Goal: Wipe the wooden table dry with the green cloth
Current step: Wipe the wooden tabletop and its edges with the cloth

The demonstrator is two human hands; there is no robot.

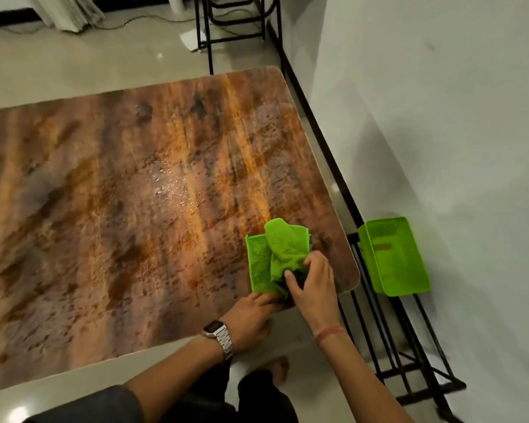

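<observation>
The green cloth [272,254] lies partly folded near the front right corner of the wooden table [119,193]. My right hand [313,285] pinches the cloth's near edge between thumb and fingers. My left hand [252,319], with a watch on the wrist, rests at the table's front edge and touches the cloth's lower corner. Small water droplets [177,187] glisten on the tabletop in the middle, left of and beyond the cloth.
A green plastic basket [393,254] sits on a black metal rack [409,346] right of the table, against the white wall. A black-framed stool [232,22] stands beyond the table's far corner. My bare feet are on the tiled floor below.
</observation>
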